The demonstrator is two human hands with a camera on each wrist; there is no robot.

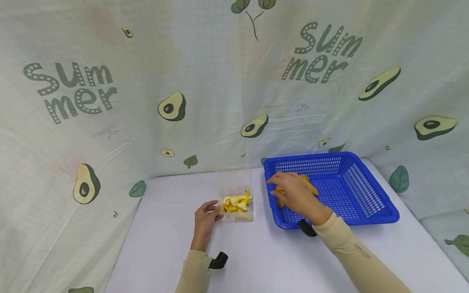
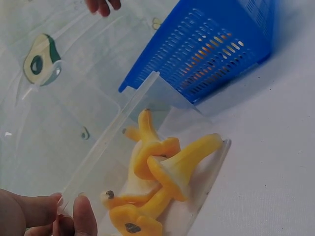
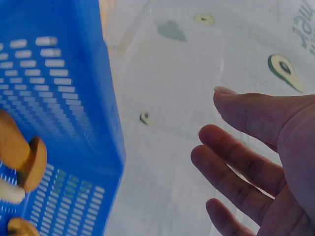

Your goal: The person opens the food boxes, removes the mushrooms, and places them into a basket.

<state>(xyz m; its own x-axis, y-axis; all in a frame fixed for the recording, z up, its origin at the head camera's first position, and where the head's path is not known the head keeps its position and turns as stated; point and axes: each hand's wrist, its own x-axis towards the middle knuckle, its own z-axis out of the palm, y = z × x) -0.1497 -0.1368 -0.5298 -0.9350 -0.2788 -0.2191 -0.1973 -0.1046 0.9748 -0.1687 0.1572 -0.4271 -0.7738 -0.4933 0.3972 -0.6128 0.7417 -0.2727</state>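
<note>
My left hand (image 1: 206, 221) pinches the left rim of a clear plastic box (image 1: 226, 190) on the table, thumb on one side and fingers on the other. Inside the box lie several yellow-and-white mushrooms (image 2: 170, 172), heaped with stems pointing different ways. The box's transparent lid (image 1: 234, 177) stands open at the back. Over the left end of a blue basket (image 1: 360, 189) hovers my right hand (image 1: 294, 194), fingers loosely extended and nothing in them. Orange-brown mushrooms (image 3: 30, 164) lie in the basket beneath it, partly hidden by the hand in the head view.
The basket has slotted walls and stands to the right of the box, close to the back edge of the white table (image 1: 161, 228). A curtain (image 1: 205, 81) printed with avocados hangs behind. Each wrist carries a black mount (image 1: 218, 261).
</note>
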